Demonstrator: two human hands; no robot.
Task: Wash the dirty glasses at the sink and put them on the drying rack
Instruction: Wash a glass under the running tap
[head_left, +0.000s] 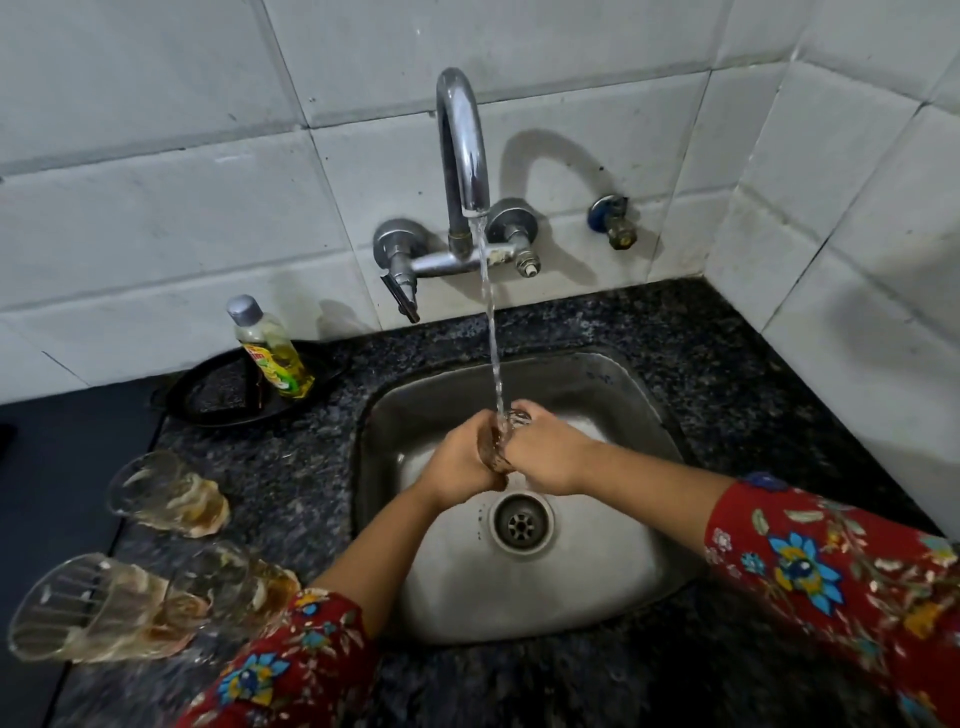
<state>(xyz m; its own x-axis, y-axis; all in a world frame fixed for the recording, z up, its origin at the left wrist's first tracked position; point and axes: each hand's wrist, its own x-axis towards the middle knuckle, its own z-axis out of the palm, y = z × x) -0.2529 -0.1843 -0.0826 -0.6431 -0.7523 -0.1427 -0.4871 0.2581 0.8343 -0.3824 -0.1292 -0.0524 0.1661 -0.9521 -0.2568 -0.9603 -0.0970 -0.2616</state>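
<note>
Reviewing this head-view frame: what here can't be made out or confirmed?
- Drying rack: nowhere in the head view, beyond the frame.
- Glass under the tap: mostly covered by the left hand and right hand; its cleanliness is unreadable.
- Dish soap bottle: label too small to read.
- Nearest dirty glass: distorted at the edge.

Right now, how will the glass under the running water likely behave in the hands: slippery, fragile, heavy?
The glass is probably slippery, since the water stream runs straight into it. It looks like thin clear glass, so likely fragile against the steel sink. It seems light: the left hand and right hand nearly enclose it.
</note>
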